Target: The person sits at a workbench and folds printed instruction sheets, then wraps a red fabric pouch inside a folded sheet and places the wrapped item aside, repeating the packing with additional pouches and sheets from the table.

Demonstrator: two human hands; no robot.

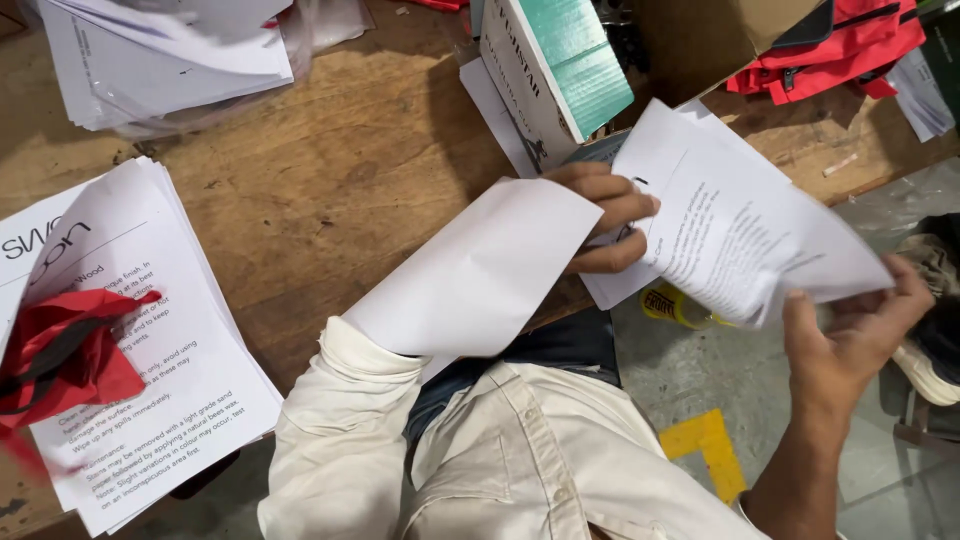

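head view looks down at two bare hands folding paper over the edge of a wooden table. i see the left hand with its fingers curled shut on the sheets; it pinches the white flap and the middle of the printed sheet together. the right hand is closed on the far corner of that printed sheet, thumb on top, other fingers under it where i cannot see them well. the paper is up in the air, between the table edge and the person's cream shirt, not lying on anything.

to fold well, i think the hands should line the edges up first, then press the fold flat with a thumb. the sheet looks bent and a bit blurry, so a slow, even pull would keep it from creasing in the wrong place. the left hand should keep its pinch steady while the right hand moves.

a stack of printed pages lies on the table at the left, with a red cloth on top of it. a clear plastic bag at the top left holds more white pages. a brown cardboard box sits at the top; i cannot see what is in it. a white and green carton leans beside it, and something red lies behind.
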